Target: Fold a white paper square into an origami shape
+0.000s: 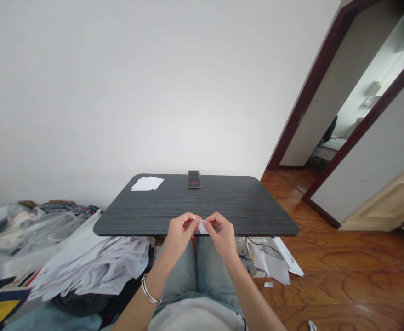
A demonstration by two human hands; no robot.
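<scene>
Both hands meet at the front edge of a dark wood-grain table (174,202), in the middle. Between them is a small white piece of paper (202,227), partly covered by the fingers. My left hand (181,229) pinches its left side between thumb and forefinger. On the right side, my right hand (220,231) grips the same piece, thumb and fingers pressed together. Whether the paper is folded I cannot make out. At the table's back left lie several white paper sheets (147,184), overlapping. A small dark upright phone-like object (194,179), blurred, stands at the back middle.
White garments (94,266) and plastic-wrapped clothes (43,230) are heaped on the left. Papers (272,266) and cables lie under the table's right side, with a small white scrap (268,284) on the wooden floor (339,276). A wall rises behind the table; a doorway opens at right.
</scene>
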